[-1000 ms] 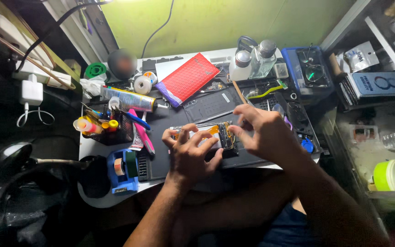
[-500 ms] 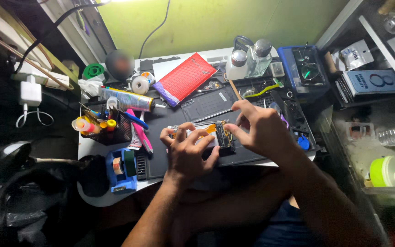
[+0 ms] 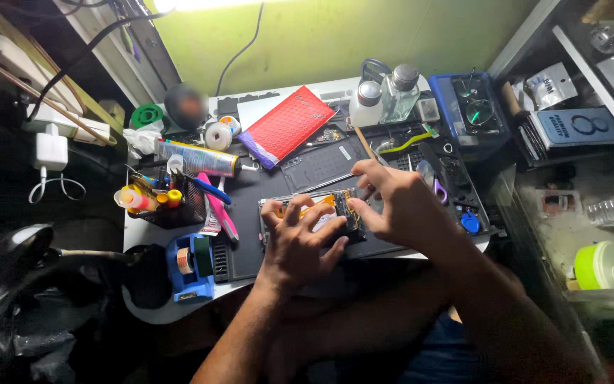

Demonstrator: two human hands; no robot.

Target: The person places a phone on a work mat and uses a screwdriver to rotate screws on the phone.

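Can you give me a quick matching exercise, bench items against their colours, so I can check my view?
Things:
1. padded envelope
2. tape dispenser
3. work mat
4. tape roll

Colours:
A. blue
B. green
C. red
D. black

Pairs: 1-C, 2-A, 3-D, 4-B

Opened phone [image 3: 328, 210] (orange parts showing), flat on mat

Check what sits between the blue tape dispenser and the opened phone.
Head view: the left hand lies over that stretch, resting on the dark work mat, between the tape dispenser and the phone. A pink tool lies just above that line.
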